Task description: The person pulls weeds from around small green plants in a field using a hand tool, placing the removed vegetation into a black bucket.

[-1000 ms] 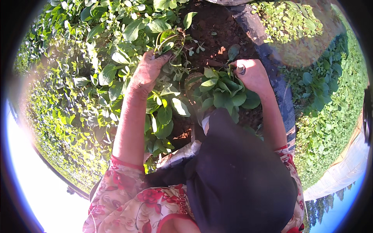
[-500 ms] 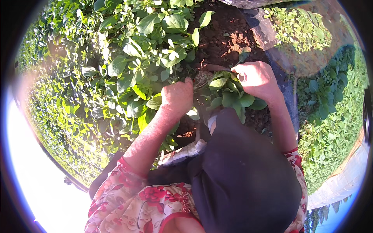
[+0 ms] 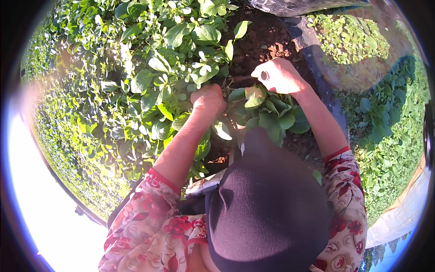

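Observation:
My left hand [image 3: 208, 102] is closed in a fist at the edge of the leafy green plants [image 3: 147, 81]. What its fingers hold is hidden. Farther right and slightly higher, my right hand [image 3: 280, 78] is wrapped round a hand tool, whose round, dark handle end [image 3: 264, 75] shows at the fist. The rest of that tool is hard to make out. Below and between both hands spreads a clump of broad leaves [image 3: 274, 115], one of them yellowish [image 3: 254, 96]. Thin stems lie in the gap between the fists.
Reddish bare soil [image 3: 258, 34] lies beyond my hands. A dark strip [image 3: 321, 68] runs along the right of it, with more greenery [image 3: 385, 118] past it. A greyish bundle [image 3: 294, 7] sits at the top. A large dark cloth-covered shape [image 3: 267, 199] fills the lower middle.
My right hand has moved up and to the left, nearer my left hand. My left hand has barely shifted. The dark cloth shape has moved left and lower.

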{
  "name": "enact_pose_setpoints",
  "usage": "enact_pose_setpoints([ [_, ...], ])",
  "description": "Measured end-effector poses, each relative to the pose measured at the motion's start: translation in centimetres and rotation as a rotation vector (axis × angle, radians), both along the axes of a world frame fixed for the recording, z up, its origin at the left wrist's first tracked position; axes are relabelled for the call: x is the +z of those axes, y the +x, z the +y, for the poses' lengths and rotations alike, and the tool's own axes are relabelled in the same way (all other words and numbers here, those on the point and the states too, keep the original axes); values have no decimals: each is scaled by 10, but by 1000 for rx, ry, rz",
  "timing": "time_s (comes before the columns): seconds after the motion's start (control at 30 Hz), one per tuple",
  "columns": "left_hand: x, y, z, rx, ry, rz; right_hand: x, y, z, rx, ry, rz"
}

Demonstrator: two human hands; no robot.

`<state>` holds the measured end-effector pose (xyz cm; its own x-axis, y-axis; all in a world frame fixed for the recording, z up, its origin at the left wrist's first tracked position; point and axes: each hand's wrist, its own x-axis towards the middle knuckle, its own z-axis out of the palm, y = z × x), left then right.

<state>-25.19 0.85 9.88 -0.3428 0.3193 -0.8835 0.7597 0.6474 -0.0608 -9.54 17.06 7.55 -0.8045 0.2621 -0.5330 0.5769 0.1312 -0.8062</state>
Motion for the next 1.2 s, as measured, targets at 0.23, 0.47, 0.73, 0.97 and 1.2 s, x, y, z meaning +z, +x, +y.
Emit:
enact_pose_setpoints([
  [0.23, -9, 9, -8, 72, 237, 46, 28, -3, -26, 265, 441, 123],
  [0.47, 27, -4, -26, -127, 562, 21, 85, 57, -37, -69, 813, 81],
  [0.73, 24, 17, 2, -383, 904, 60, 87, 36, -43, -277, 849, 32],
  [0.97, 23, -14, -1, -403, 921, 249, 104, 43, -44, -79, 824, -354],
  [1.2, 18, 0, -24, -452, 951, 147, 103, 37, -52, -267, 780, -91],
])
